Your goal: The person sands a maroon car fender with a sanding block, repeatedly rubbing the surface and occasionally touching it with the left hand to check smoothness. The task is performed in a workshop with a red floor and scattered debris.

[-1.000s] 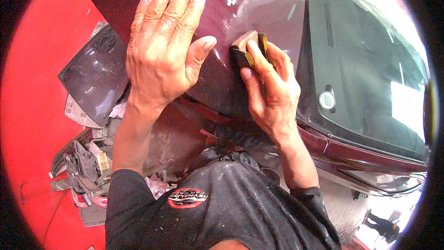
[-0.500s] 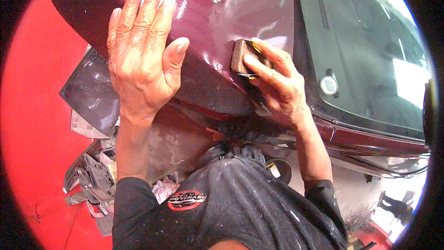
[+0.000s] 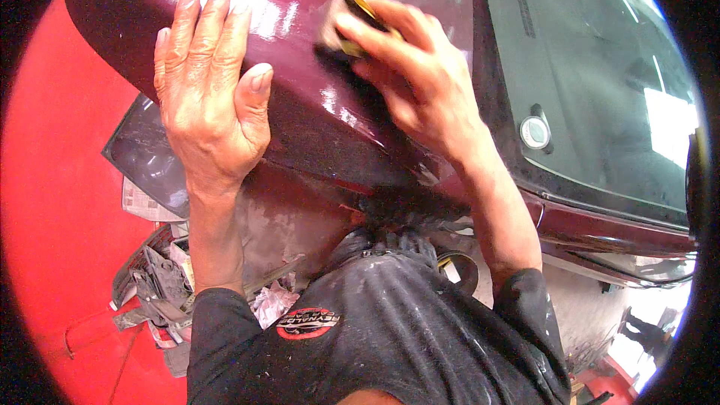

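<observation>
Item, six o'clock, nearest: black shirt (image 3: pixel 405 330), which I am looking past from my remote post.

Item, ten o'clock: left hand (image 3: pixel 212 112), extending its fingers and grasping nothing visible; whether the palm is bearing on the panel, I cannot tell.

Item, one o'clock: right hand (image 3: pixel 420 75), curling fingers and thumb around a block.

Item, twelve o'clock: the brown block (image 3: pixel 328 28), black-and-yellow edging showing, outline blurring, its underside hiding from me. I am judging that a good stroke is calling for light, even pressure across its whole face, without any corner digging in.

Item, beneath: maroon panel (image 3: pixel 307 116), curving away toward nine; I am reckoning on overlapping passes following that curve and easing off at the edge.

Item, toward two o'clock, farther: windshield (image 3: pixel 585 67), bordering the panel; I am favouring strokes stopping short of it.
</observation>
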A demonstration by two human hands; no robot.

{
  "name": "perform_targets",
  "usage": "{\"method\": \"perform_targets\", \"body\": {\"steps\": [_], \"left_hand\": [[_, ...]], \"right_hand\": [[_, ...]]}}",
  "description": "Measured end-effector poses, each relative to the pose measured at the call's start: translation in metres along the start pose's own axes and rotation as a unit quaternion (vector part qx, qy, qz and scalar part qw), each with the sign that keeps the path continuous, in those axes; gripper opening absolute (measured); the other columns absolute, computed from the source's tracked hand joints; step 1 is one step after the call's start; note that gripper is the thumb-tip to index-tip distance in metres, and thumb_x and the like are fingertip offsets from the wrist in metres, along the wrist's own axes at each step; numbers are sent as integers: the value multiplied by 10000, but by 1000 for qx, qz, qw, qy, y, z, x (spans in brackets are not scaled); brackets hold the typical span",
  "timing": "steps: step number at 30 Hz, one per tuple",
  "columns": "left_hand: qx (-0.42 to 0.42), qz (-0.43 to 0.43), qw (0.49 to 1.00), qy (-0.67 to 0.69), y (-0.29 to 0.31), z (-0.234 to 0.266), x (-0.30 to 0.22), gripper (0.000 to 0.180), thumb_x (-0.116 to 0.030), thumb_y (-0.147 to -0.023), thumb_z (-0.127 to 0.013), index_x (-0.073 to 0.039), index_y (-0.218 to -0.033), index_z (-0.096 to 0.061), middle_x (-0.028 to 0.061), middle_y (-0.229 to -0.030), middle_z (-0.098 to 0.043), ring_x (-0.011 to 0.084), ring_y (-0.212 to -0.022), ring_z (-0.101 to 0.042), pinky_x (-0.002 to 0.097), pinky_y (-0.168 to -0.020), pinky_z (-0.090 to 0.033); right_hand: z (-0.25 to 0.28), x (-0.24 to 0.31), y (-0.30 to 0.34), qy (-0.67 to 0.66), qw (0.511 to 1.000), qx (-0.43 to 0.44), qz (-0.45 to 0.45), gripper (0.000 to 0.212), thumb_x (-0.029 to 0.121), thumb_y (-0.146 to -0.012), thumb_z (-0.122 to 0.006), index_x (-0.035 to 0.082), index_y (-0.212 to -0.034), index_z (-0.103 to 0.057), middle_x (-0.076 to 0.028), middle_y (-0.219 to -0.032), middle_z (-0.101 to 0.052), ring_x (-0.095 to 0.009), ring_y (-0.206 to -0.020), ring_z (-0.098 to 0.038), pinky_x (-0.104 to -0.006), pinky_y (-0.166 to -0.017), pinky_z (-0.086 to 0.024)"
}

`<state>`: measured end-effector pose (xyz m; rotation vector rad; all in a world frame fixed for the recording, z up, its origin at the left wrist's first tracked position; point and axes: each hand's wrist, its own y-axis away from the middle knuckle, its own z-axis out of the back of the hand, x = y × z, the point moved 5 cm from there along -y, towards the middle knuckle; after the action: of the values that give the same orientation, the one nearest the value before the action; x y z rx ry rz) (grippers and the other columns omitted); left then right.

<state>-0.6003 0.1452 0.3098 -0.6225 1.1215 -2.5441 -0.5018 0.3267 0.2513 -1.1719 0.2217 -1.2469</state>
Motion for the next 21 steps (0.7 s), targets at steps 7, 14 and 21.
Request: {"method": "perform_targets", "body": {"steps": [7,14,21], "left_hand": [[4,5,1000,-5,2,2,-1,491,-386,-1093,-454,-30,-1337,-687,134,-1424,-643,347,-1437,-497,501,-1209,-310],[8,9,1000,-2,4,6,3,492,-391,-1090,-460,-33,-1338,-688,134,-1433,-637,348,-1437,-496,499,-1212,-304],[2,-3,1000,12,4,2,4,517,-432,-1083,-461,-43,-1334,-692,133,-1443,-630,355,-1442,-488,519,-1210,-292]], "right_hand": [[-3,16,29,11,999,5,-34,512,106,-862,-753,160,-1361,-652,-170,-1356,-594,-393,-1130,-593,-473,-981,-504],[-10,18,10,10,999,-14,-26,485,111,-878,-747,141,-1353,-655,-190,-1346,-597,-403,-1147,-591,-457,-1001,-486],[-11,6,-15,20,998,-59,-31,421,151,-893,-750,129,-1308,-685,-186,-1279,-643,-399,-1100,-638,-467,-973,-521]]}}
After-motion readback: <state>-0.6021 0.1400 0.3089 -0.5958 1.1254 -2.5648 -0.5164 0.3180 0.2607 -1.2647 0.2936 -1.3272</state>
